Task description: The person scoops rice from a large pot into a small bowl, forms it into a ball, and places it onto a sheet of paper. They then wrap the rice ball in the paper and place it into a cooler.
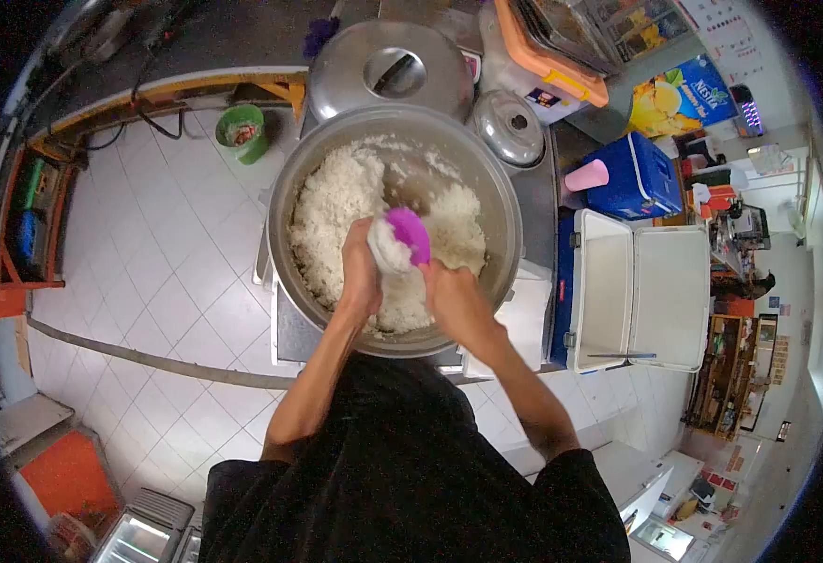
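Scoop: the purple scoop is just beyond the right hand, over the pot, its blade against the white portion.
Scoop handling: likely light and fairly stiff, probably plastic; wet starch could make it slick. The handle is the place to grip, close behind the blade.
Scoop direction: the long axis runs aslant from the right hand, the blade pointing forward and to the left, its tip above the rice.
Right hand: closed round the scoop's handle, most of which the fingers hide.
Left hand: curled about the near left side of the white portion; whether a bag or cup wraps it, I cannot tell.
White portion: between the hands, likely soft and easily squashed; best cradled low from the side.
Rice: below both hands, heaped higher beyond the left one; probably soft, sticky and clumping.
Pot: round and wide beneath both hands, surely heavy with this load; the rim or side handles would take the grip.
Lid: beyond the hands, just past the pot's far rim.
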A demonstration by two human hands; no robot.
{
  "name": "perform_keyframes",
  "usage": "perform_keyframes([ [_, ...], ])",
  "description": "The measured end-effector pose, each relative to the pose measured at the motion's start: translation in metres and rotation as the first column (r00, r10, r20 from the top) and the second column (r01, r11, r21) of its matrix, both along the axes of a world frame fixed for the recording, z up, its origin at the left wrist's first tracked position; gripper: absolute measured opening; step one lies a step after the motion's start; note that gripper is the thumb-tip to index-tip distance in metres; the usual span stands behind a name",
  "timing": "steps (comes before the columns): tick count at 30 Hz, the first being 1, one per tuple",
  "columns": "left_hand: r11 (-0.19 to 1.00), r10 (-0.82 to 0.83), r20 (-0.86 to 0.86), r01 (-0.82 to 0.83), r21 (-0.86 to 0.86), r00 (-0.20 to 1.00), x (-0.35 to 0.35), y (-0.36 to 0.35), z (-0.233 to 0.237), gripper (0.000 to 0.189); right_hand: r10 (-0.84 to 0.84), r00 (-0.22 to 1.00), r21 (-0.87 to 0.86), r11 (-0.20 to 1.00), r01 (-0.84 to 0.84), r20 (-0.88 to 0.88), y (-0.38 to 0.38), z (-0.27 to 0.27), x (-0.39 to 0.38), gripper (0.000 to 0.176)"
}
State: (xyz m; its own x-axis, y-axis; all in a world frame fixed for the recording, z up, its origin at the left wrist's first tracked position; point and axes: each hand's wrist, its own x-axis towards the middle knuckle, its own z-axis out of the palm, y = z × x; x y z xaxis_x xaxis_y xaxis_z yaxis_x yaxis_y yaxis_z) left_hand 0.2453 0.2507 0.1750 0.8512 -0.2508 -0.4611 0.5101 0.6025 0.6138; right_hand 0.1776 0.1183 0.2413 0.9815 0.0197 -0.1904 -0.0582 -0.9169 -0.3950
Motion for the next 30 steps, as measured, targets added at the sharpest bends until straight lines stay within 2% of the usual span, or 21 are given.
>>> perform_keyframes([
  [2, 0.999, -0.015, -0.039, 0.014, -0.035, 0.999, -0.009, 0.009, 0.007, 0.042, 0.06, 0.997, -0.007, 0.998, -0.061, -0.055, -0.007, 0.015, -0.004, 0.02],
  [4, 0.993, 0.024, -0.085, -0.034, -0.11, 0.996, -0.008, 0.015, 0.01, 0.044, -0.069, 0.996, 0.074, 0.995, 0.072, -0.048, -0.016, 0.045, 0.002, 0.02],
  [5, 0.993, 0.033, -0.084, -0.043, -0.114, 0.996, -0.006, 0.017, 0.009, 0.044, -0.06, 0.997, 0.07, 0.996, 0.063, -0.046, -0.014, 0.045, 0.001, 0.02],
  [7, 0.991, 0.089, -0.003, -0.089, -0.095, 0.996, -0.006, 0.018, 0.0, 0.045, -0.169, 0.982, 0.36, 0.924, 0.129, 0.081, -0.007, 0.04, -0.013, 0.028],
  [9, 0.996, 0.084, 0.028, -0.085, 0.0, 0.996, -0.009, 0.011, -0.011, 0.045, -0.144, 0.987, 0.454, 0.886, 0.099, 0.067, 0.015, 0.03, -0.016, 0.029],
  [11, 0.993, 0.059, 0.06, -0.065, 0.1, 0.996, -0.009, 0.013, -0.017, 0.045, 0.033, 0.999, 0.146, 0.989, -0.039, 0.037, 0.026, 0.023, -0.008, 0.028],
  [12, 0.997, 0.03, 0.1, -0.037, 0.063, 0.994, -0.008, 0.021, -0.021, 0.042, 0.025, 0.995, 0.242, 0.97, -0.001, -0.098, 0.018, 0.036, 0.0, 0.027],
  [13, 0.999, -0.006, 0.129, 0.002, 0.032, 0.992, -0.011, 0.026, -0.025, 0.04, 0.015, 0.993, 0.249, 0.968, 0.014, -0.115, 0.014, 0.046, 0.003, 0.027],
  [14, 0.993, 0.013, 0.122, -0.026, 0.113, 0.993, -0.016, 0.03, 0.007, 0.032, 0.004, 0.995, 0.214, 0.977, 0.018, -0.1, 0.011, 0.054, 0.002, 0.027],
  [15, 0.993, 0.012, 0.112, -0.025, 0.115, 0.994, -0.018, 0.031, 0.005, 0.032, 0.007, 0.998, 0.172, 0.985, 0.005, -0.068, 0.01, 0.057, 0.005, 0.026],
  [16, 0.991, 0.061, 0.12, -0.074, 0.109, 0.991, -0.015, 0.031, 0.003, 0.032, 0.12, 0.987, 0.045, 0.992, -0.115, -0.109, 0.017, 0.036, -0.003, 0.024],
  [17, 0.987, 0.109, 0.116, -0.121, 0.107, 0.987, -0.017, 0.032, 0.001, 0.032, 0.126, 0.985, 0.048, 0.991, -0.121, -0.116, 0.018, 0.029, -0.004, 0.024],
  [18, 0.973, 0.058, 0.085, -0.075, 0.217, 0.995, -0.017, 0.043, 0.007, 0.033, 0.158, 0.98, 0.044, 0.987, -0.153, -0.119, 0.02, 0.022, -0.009, 0.023],
  [19, 0.971, 0.065, 0.068, -0.079, 0.225, 0.996, -0.019, 0.048, 0.012, 0.033, 0.196, 0.974, 0.038, 0.98, -0.193, -0.116, 0.022, 0.019, -0.008, 0.022],
  [20, 0.966, 0.18, 0.058, -0.188, 0.176, 0.982, -0.023, 0.055, 0.016, 0.033, 0.163, 0.98, 0.018, 0.987, -0.162, -0.114, 0.006, 0.028, -0.003, 0.023],
  [21, 0.949, 0.282, 0.035, -0.285, 0.133, 0.959, -0.034, 0.062, 0.016, 0.033, 0.151, 0.968, -0.155, 0.971, -0.183, -0.199, -0.019, 0.01, 0.004, 0.025],
  [22, 0.942, 0.304, 0.039, -0.306, 0.137, 0.952, -0.038, 0.075, 0.01, 0.043, 0.052, 0.957, -0.296, 0.945, -0.14, -0.287, -0.018, 0.029, 0.01, 0.025],
  [23, 0.943, 0.302, 0.039, -0.305, 0.134, 0.952, -0.039, 0.085, 0.008, 0.043, 0.049, 0.957, -0.299, 0.944, -0.138, -0.287, -0.028, 0.017, 0.003, 0.025],
  [25, 0.921, 0.35, 0.133, -0.367, 0.133, 0.927, -0.047, 0.1, 0.015, 0.045, 0.307, 0.916, -0.325, 0.865, -0.381, -0.257, -0.053, -0.036, -0.022, 0.022],
  [27, 0.918, 0.368, 0.118, -0.381, 0.114, 0.922, -0.052, 0.11, 0.015, 0.042, 0.264, 0.926, -0.346, 0.871, -0.349, -0.27, -0.026, -0.073, -0.04, 0.018],
  [30, 0.928, 0.349, 0.108, -0.36, 0.102, 0.931, -0.059, 0.115, 0.012, 0.041, 0.295, 0.9, -0.259, 0.887, -0.383, -0.321, 0.013, -0.07, -0.037, 0.018],
])
